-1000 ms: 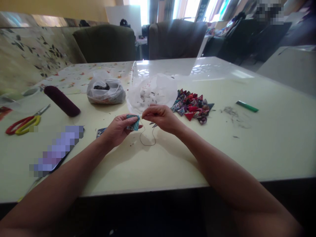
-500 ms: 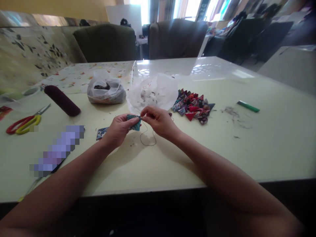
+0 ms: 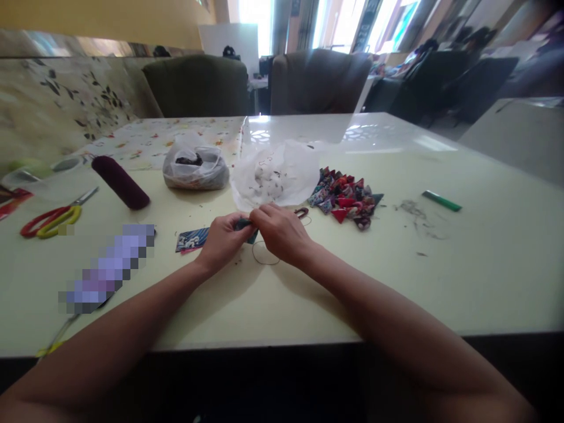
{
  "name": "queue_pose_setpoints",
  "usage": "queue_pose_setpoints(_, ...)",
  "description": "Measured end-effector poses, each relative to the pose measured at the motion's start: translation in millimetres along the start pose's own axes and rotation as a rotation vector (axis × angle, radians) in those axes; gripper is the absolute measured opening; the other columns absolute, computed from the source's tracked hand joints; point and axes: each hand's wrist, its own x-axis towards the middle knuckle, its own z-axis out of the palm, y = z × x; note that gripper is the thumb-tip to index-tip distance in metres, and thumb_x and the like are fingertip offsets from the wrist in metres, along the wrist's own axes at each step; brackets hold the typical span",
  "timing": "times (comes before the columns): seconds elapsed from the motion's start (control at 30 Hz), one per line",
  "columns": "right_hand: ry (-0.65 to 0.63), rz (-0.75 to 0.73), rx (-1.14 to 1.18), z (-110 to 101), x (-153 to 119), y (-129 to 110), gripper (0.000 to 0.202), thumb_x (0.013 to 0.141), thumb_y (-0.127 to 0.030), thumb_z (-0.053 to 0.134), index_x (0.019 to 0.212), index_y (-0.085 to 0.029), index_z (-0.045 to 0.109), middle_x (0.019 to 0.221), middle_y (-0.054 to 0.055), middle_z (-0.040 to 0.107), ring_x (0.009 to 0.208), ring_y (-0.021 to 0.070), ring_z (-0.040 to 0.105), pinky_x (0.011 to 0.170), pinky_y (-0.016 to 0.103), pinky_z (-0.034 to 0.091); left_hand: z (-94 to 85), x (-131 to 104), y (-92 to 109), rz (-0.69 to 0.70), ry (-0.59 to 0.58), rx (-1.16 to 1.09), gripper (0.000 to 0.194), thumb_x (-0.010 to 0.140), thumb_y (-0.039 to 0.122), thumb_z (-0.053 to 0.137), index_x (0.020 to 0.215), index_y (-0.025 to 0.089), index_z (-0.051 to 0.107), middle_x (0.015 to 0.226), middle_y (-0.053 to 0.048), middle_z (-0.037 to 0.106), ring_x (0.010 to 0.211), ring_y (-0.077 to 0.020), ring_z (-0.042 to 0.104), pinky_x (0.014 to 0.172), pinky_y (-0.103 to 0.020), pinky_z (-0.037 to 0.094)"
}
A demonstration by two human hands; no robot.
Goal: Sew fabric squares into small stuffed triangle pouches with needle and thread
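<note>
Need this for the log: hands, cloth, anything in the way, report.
Left hand pinching teal cloth. Right hand at its edge, grip unclear. Thread looped below, might snag.

Red, blue and teal on a pale yellow-green desk
The small cloth is teal and the thread dark; the flat patch is dark blue with pale stripes and white shapes, pink at its lower edge. The pile of scraps mixes red, blue and purple, some printed. The scissors have 1 red handle and 1 yellow; the tube is deep purple, the slim tool green, the tablecloth white with small red and orange motifs.
</note>
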Motion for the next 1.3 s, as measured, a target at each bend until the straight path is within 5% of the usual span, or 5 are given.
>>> queue_pose_setpoints(0.47, 0.257, -0.208, 0.145, -6, -1, -11, 0.023, 0.095, -0.010, 0.043, 0.082, -0.021, 0.059, 0.090, 0.006, 0.062, 0.092, 0.0195, 0.051, 0.085, 0.036, 0.038, 0.9, 1, 1, -0.013, 0.014, 0.044, 0.018, 0.073, 0.025, 0.065, 0.059, 0.015, 0.060, 0.059, 0.001, 0.059, 0.060, -0.0124, 0.049, 0.058, -0.025, 0.039)
queue_pose_setpoints(0.67, 0.261, 0.272, 0.937, -45, 5, -6, 0.015, 0.099, -0.039, 0.044, 0.096, -0.025, 0.047, 0.079, 0.001, 0.059, 0.071, 0.0146, 0.057, 0.062, 0.029, 0.046, -13.6, 13, -4, -0.083, 0.173, -0.032, 0.020, 0.070, 0.035, 0.073, 0.064, 0.016, 0.067, 0.053, 0.003, 0.054, 0.051, -0.0113, 0.044, 0.052, -0.025, 0.036)
queue_pose_setpoints(0.77, 0.396, 0.399, 1.039, -66, 7, 20, 0.020, 0.095, -0.047, 0.049, 0.098, -0.027, 0.045, 0.071, -0.003, 0.051, 0.064, 0.0134, 0.055, 0.058, 0.028, 0.047, -19.1, 17, -7, -0.118, 0.215, -0.037, 0.021, 0.069, 0.035, 0.074, 0.063, 0.017, 0.065, 0.048, 0.005, 0.048, 0.044, -0.0093, 0.038, 0.045, -0.024, 0.030)
queue_pose_setpoints(1.03, 1.049, 0.352, 0.656, -105, -7, 94, 0.011, 0.084, -0.019, 0.058, 0.085, -0.026, 0.049, 0.064, -0.003, 0.051, 0.067, 0.0150, 0.059, 0.083, 0.038, 0.052, -30.7, 30, -25, -0.082, 0.333, -0.046, 0.022, 0.068, 0.036, 0.074, 0.064, 0.016, 0.064, 0.056, 0.002, 0.055, 0.051, -0.0106, 0.045, 0.048, -0.023, 0.035)
queue_pose_setpoints(1.3, 1.304, 0.510, 0.020, -135, -56, 156, 0.029, 0.081, 0.003, 0.046, 0.073, -0.024, 0.046, 0.064, -0.003, 0.047, 0.056, 0.0120, 0.053, 0.065, 0.032, 0.042, -50.3, 42, -34, -0.037, 0.404, -0.016, 0.021, 0.068, 0.035, 0.074, 0.066, 0.015, 0.067, 0.058, 0.001, 0.058, 0.055, -0.0111, 0.049, 0.057, -0.024, 0.042)
